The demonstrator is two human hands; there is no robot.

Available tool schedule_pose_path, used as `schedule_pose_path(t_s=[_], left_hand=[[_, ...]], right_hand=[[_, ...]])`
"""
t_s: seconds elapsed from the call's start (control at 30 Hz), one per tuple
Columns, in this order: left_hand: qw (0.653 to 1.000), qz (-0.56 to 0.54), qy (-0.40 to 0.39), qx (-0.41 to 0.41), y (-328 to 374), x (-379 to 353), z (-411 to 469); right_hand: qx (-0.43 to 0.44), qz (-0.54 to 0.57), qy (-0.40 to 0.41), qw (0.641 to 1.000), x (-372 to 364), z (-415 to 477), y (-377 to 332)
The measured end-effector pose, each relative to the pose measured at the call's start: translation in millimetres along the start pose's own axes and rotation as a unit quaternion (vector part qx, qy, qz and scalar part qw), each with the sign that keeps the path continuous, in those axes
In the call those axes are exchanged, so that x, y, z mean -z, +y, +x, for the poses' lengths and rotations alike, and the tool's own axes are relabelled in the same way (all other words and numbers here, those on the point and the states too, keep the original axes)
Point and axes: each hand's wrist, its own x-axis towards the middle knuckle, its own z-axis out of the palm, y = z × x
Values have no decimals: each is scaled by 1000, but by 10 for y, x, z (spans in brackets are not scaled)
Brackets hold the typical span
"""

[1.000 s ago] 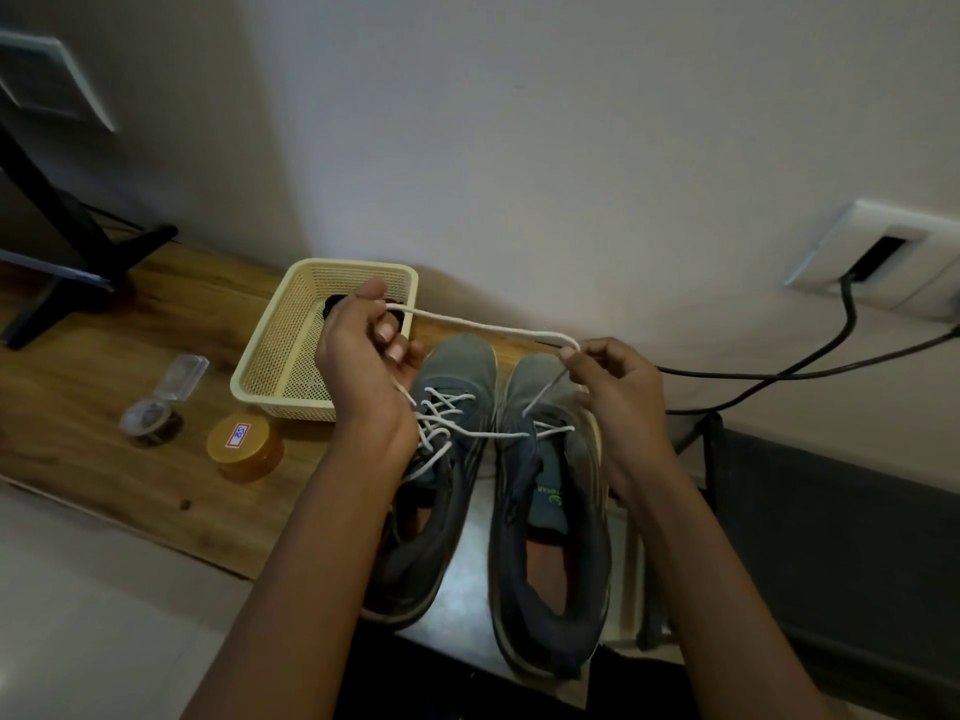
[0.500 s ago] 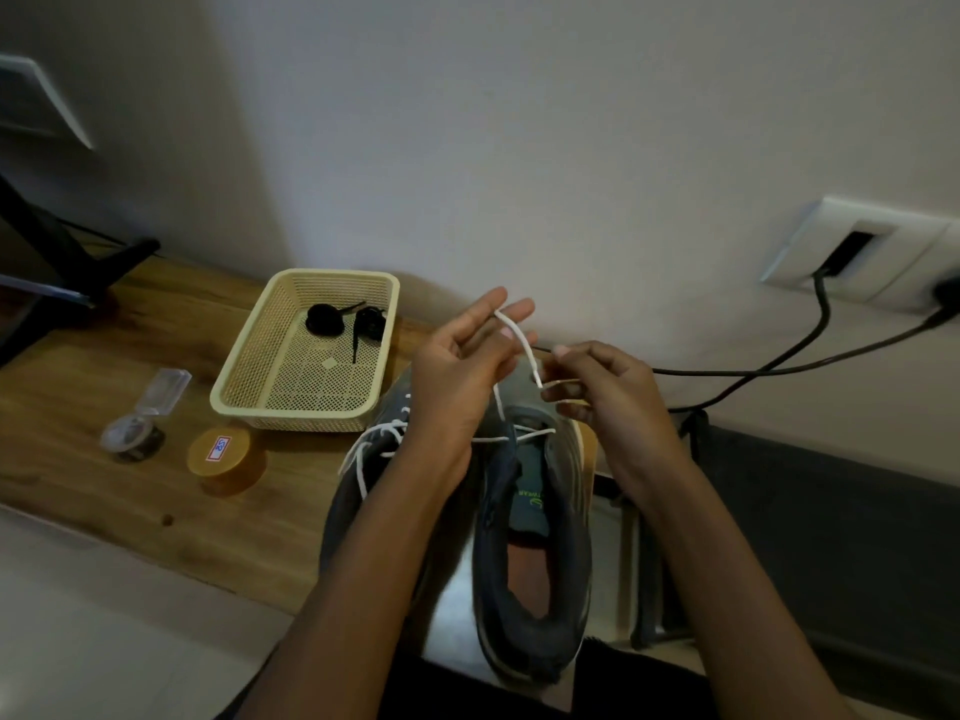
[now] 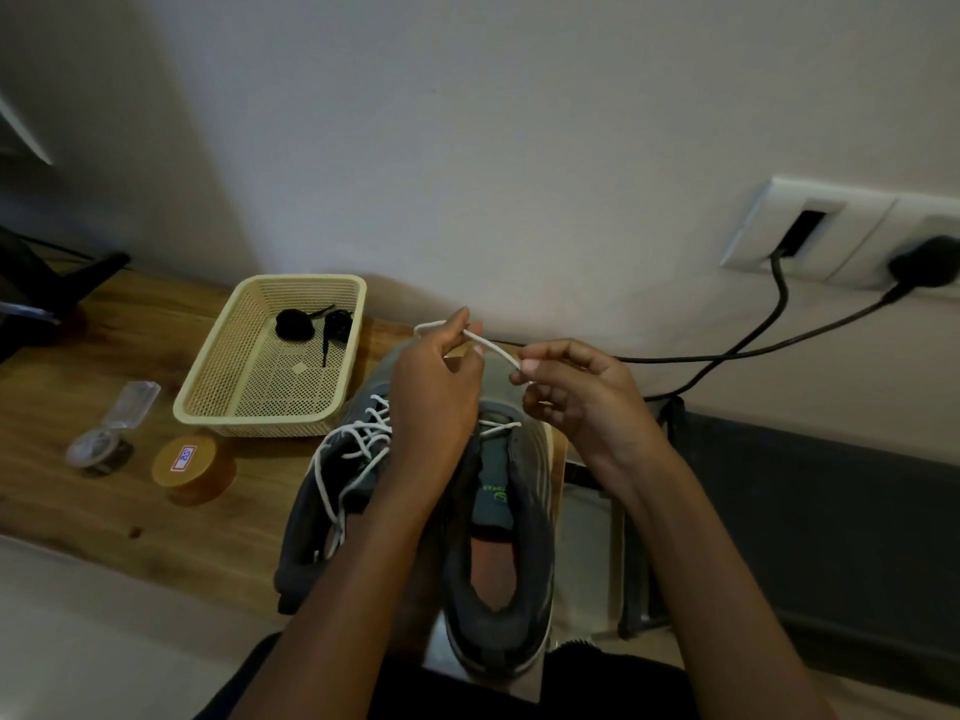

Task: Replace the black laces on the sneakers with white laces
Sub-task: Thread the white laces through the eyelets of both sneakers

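Two dark grey sneakers stand side by side at the table's near edge. The left sneaker (image 3: 332,491) carries a white lace threaded through its eyelets, with loose ends hanging over its side. The right sneaker (image 3: 498,553) has a white lace only across its lowest eyelets. My left hand (image 3: 436,392) and my right hand (image 3: 576,397) hover above the toes, each pinching the same short stretch of white lace (image 3: 491,348) held between them. Rolled black laces (image 3: 311,324) lie in the cream mesh basket (image 3: 208,402).
The wooden table (image 3: 104,356) also holds a round amber jar (image 3: 192,467) and a small clear open container (image 3: 104,444). A dark stand foot (image 3: 78,278) is at far left. Wall sockets (image 3: 831,231) with black cables (image 3: 727,350) are at right, above a dark panel (image 3: 831,537).
My left hand came from over the basket to the right, meeting my right hand above the sneaker toes. The long taut lace span shrank to a short piece. The basket's black laces became visible.
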Motion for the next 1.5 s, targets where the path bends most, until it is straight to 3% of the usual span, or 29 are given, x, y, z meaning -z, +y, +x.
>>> schedule_pose_path(t_s=[0.13,0.27,0.4,0.6,0.83,1.03,1.27,1.5], left_hand=[[997,76,-1,2,-6,8,-27],[989,134,28,-58,13,13,-53],[968,185,-93,-139,-67,-50,-62],[958,222,-91,-156,-111,5,-72],[956,247,-112,-111,-178,66,-40],[937,314,-145,-42,-197,68,-73],[896,415,-153,-39,-238,6,-145],[867,464,-183,-25,-267,-155,-164]], right_hand=[[43,-111,35,992,23,15,48],[67,-234,85,966,27,59,98],[81,-240,85,964,15,62,118],[42,-148,103,983,48,43,111],[24,-143,67,987,71,39,143],[30,-330,96,938,215,117,331],[24,-404,61,913,246,115,442],[35,-413,52,909,297,104,534]])
